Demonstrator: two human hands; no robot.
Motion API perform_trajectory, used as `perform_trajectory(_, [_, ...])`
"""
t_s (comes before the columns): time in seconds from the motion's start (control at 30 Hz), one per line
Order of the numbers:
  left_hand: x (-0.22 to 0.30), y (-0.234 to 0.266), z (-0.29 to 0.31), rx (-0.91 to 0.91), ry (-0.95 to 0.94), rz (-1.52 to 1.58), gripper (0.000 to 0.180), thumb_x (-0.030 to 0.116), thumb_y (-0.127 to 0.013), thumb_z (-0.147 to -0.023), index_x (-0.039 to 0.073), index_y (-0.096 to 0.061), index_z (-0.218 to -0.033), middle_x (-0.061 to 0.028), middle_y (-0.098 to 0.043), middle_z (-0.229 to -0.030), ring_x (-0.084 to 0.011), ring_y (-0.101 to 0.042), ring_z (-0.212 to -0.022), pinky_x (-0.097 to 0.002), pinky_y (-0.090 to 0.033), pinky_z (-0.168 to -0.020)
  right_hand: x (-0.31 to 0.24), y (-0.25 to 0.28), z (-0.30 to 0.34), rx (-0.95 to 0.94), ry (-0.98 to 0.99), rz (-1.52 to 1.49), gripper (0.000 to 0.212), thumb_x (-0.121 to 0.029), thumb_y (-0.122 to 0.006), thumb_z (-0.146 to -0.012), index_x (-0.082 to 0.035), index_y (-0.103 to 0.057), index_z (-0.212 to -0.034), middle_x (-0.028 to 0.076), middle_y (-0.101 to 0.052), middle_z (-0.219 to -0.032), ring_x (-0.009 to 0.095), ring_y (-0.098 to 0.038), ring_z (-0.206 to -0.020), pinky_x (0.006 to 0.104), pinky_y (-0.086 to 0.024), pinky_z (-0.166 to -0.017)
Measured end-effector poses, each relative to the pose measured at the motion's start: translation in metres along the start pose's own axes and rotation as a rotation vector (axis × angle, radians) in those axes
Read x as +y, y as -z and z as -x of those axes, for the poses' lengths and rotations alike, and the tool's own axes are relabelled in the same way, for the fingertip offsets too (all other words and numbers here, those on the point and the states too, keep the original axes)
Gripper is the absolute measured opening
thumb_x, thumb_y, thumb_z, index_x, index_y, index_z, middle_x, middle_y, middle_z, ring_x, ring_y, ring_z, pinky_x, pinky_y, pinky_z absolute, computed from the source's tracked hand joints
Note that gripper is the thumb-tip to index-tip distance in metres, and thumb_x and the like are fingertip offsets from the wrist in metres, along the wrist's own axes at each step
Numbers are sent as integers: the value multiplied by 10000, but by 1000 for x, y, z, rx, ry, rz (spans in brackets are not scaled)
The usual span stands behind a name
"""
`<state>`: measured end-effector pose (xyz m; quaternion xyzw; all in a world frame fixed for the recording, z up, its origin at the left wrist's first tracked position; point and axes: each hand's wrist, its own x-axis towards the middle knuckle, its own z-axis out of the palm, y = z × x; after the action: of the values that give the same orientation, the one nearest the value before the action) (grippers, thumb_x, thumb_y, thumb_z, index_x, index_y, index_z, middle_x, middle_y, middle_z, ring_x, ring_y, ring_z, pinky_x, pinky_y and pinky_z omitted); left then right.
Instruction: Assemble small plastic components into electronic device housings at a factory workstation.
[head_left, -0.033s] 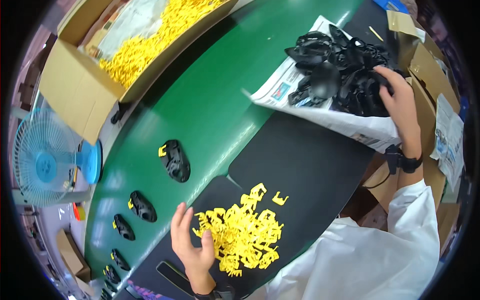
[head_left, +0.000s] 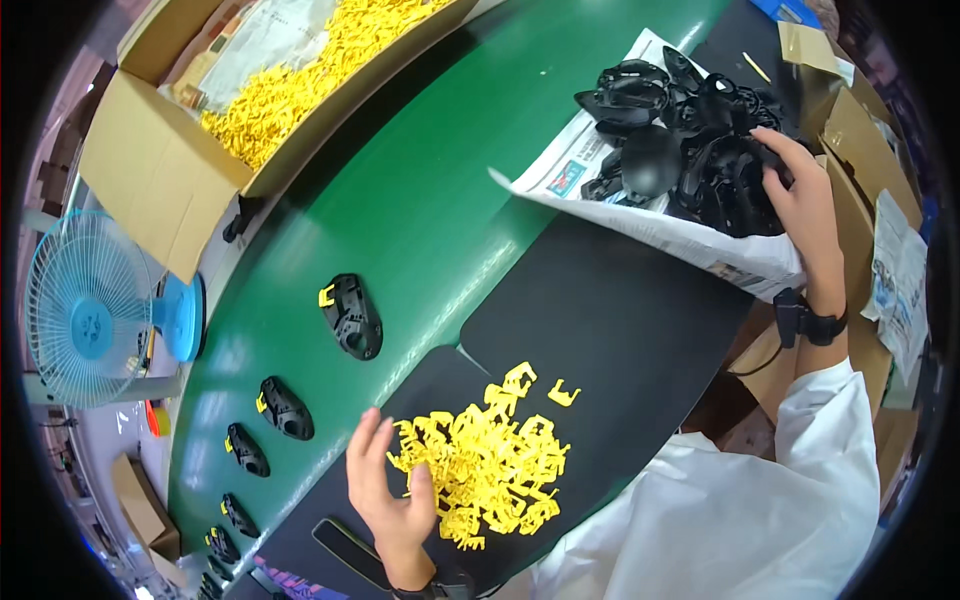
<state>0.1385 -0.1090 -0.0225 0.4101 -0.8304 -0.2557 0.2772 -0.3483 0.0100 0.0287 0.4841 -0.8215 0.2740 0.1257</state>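
My left hand (head_left: 392,500) hovers at the left side of a heap of small yellow plastic clips (head_left: 490,465), fingers apart and nothing in them. One single clip (head_left: 564,392) lies off the heap's far right edge. At the far right, my right hand (head_left: 808,205) reaches into a pile of black plastic shells (head_left: 700,130), shaped like computer mouse parts, on a sheet of newspaper (head_left: 640,222). Its thumb and forefinger close around a black shell at the pile's edge; the other fingers are hidden. A black shell with a yellow clip at one end (head_left: 352,318) lies on the green surface.
More clipped black shells (head_left: 286,408) form a row toward the lower left. A cardboard box (head_left: 160,165) of yellow clips stands at the far left, beside a blue fan (head_left: 92,325). A dark phone (head_left: 350,550) lies near my left wrist. Open cartons (head_left: 865,150) stand at right.
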Motion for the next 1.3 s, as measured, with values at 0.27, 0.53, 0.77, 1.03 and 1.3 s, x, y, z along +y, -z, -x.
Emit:
perform_trajectory(0.27, [4,7,42,52,105,56,423,229,-610,-813,-53,-596,-1127,-249,-577,-1247,-376,-554,-1170,-434,-418,-994,-36,-29,-2,-352,1,259,758,-310,-790,-681,-127,-511,-1362,150,-523,-1324,324,-459,-1243,409,-381,-1046])
perform_trajectory(0.53, [2,-6,48,55,149,194,395,170,-657,-760,-39,-626,-1094,-239,-598,-1214,-364,-589,-1117,-428,-441,-974,1,-44,0,-315,-42,93,795,-421,-784,-699,-111,-497,-1373,178,-566,-1206,326,-556,-1137,388,-431,-977])
perform_trajectory(0.77, [4,-13,50,87,150,241,362,143,-667,-751,-24,-639,-1071,-233,-616,-1183,-361,-613,-1077,-414,-468,-944,11,-58,1,-160,20,61,497,-438,-523,-935,-104,-550,-1302,130,-560,-1040,281,-580,-947,357,-451,-874])
perform_trajectory(1.03, [3,-14,54,93,139,256,361,127,-658,-745,-24,-638,-1072,-230,-621,-1172,-358,-623,-1053,-409,-477,-931,39,-53,1,141,59,-106,530,-419,-310,-1039,-36,-638,-1205,107,-655,-1033,185,-580,-940,299,-438,-887])
perform_trajectory(1.3, [29,-38,51,-120,-26,329,643,162,-809,-688,-10,-536,-1244,-257,-548,-1258,-393,-577,-1131,-442,-477,-953,-102,-2,62,9,35,-941,1042,-743,-12,-900,76,-627,-1095,129,-639,-943,187,-587,-876,304,-433,-840])
